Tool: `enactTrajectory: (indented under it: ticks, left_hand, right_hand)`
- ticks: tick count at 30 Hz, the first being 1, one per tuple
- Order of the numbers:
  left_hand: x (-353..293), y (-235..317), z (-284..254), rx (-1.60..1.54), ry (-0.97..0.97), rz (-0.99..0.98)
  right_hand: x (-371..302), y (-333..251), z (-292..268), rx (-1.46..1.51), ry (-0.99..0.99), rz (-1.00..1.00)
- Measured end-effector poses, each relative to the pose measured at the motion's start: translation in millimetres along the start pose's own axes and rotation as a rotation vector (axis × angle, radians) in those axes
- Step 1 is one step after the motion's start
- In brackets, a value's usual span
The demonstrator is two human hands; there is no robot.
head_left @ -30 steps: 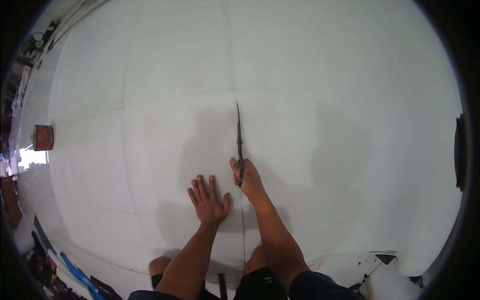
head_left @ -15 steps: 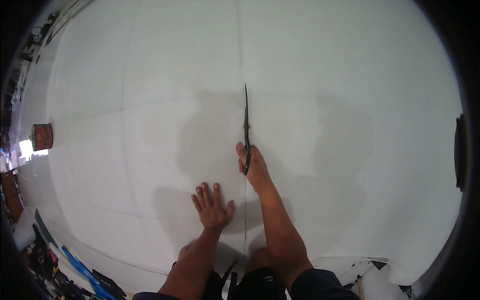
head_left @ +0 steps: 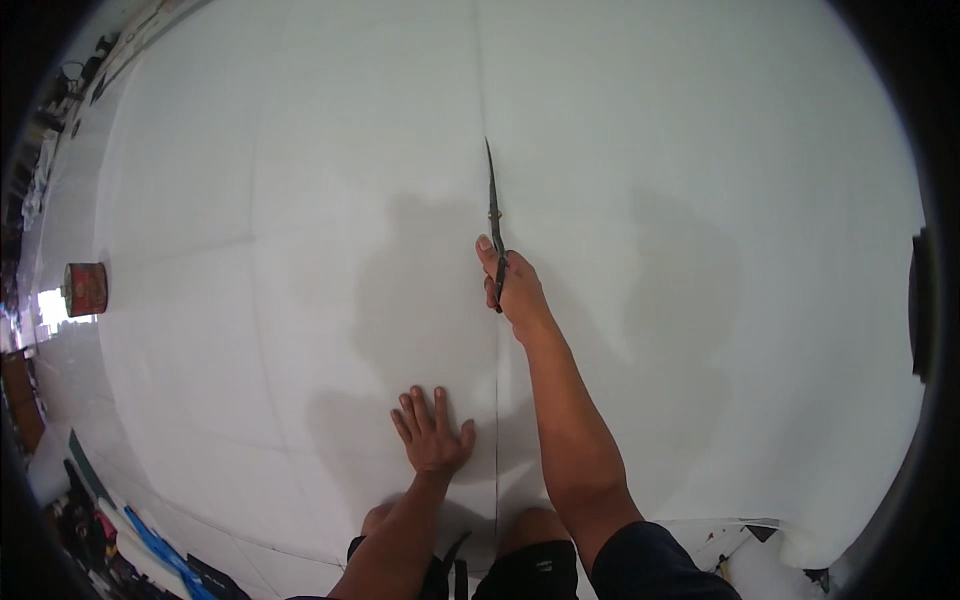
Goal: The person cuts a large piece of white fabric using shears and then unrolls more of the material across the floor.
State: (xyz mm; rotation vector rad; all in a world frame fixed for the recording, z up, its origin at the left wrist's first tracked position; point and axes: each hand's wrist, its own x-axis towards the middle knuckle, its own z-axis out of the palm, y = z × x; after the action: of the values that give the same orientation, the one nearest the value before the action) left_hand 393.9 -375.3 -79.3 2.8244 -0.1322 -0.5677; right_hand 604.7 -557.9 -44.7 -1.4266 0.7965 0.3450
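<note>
A large white sheet of cloth (head_left: 300, 130) spreads under both hands, with faint creases across it. My right hand (head_left: 518, 285) grips a pair of dark long-bladed scissors (head_left: 492, 195) by the handles, and the blades point away from me along a lengthwise crease. Behind the scissors, a straight cut runs through the cloth back toward my body. The blades look closed or almost closed. My left hand (head_left: 434, 440) lies flat with fingers spread on the cloth, just left of the cut, holding nothing.
A red round tin (head_left: 86, 289) stands at the left edge of the cloth. Assorted items, a blue strip (head_left: 160, 545) among them, lie beyond the lower left edge. A dark object (head_left: 920, 305) sits at the far right rim. The cloth's near edge hangs close to my legs.
My right hand and the scissors have moved farther away along the crease, and the cut behind them is longer. The left hand stays flat, slightly lower in view.
</note>
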Motion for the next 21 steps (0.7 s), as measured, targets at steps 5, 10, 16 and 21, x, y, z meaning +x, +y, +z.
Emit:
enactTrajectory:
  ticks: [5,10,16,21]
  left_hand:
    - [-3,-3,6,0.004,0.067,0.019]
    - [-4,-2,6,0.016,0.082,0.032]
    - [-5,3,1,-0.003,-0.006,0.002]
    - [-8,0,7,0.028,0.063,0.043]
  right_hand:
    - [0,0,3,-0.095,0.036,-0.048]
    - [31,-31,5,0.013,-0.045,-0.006]
    - [49,-37,5,-0.108,0.039,-0.072]
    - [71,-59,2,-0.101,-0.016,-0.022]
